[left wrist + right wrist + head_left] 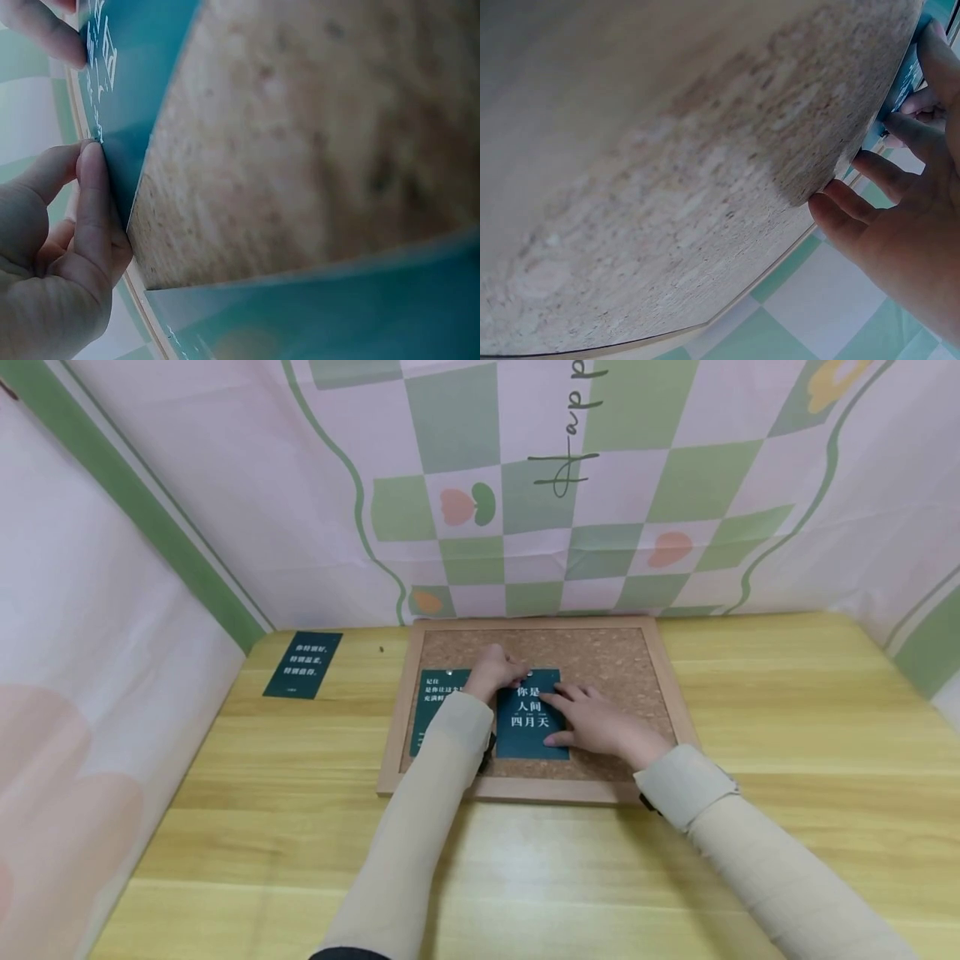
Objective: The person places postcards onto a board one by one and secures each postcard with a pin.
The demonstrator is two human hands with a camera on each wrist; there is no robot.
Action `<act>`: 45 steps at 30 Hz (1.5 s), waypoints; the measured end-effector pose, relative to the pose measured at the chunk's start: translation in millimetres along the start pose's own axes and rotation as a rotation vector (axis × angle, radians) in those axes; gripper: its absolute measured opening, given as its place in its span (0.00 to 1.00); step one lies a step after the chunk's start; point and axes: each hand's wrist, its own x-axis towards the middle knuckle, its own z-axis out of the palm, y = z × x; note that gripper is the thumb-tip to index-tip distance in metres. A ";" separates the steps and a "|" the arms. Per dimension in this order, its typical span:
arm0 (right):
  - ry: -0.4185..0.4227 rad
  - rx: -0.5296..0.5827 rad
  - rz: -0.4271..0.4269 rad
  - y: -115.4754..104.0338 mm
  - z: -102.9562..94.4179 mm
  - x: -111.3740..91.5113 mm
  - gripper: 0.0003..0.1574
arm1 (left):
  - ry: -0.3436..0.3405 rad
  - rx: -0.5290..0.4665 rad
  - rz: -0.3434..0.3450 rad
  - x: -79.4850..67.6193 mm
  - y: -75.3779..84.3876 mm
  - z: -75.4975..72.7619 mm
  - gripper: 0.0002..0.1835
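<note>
Left hand (pixel 493 672): my thumb and forefinger are pinched together on a small pin (pixel 530 673) at the top edge of the dark green card (pixel 534 745). Right hand (pixel 596 722): fingers loosely spread, tips on the card's right side, no grip. Card lies on the cork board (pixel 611 652), just right of a second card (pixel 427 712). Third card (pixel 302 663) sits on the table (pixel 300 793), left of the board.

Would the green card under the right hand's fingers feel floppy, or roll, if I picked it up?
The card shows a thin edge, so it's probably light and might bend slightly. It's flat with straight sides, so it likely won't roll. Its face looks smooth, so it may feel slippery.
</note>
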 end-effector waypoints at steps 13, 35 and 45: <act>-0.003 0.003 0.002 -0.1 -0.3 -0.1 0.46 | -0.005 0.038 0.007 -0.9 1.3 -0.6 0.12; -0.006 0.009 0.004 -0.2 -0.4 -0.5 0.46 | 0.027 0.080 0.012 -0.5 2.1 2.7 0.10; 0.001 0.003 -0.003 -0.1 0.0 -1.3 0.45 | 0.060 0.102 0.027 -1.9 2.3 5.0 0.11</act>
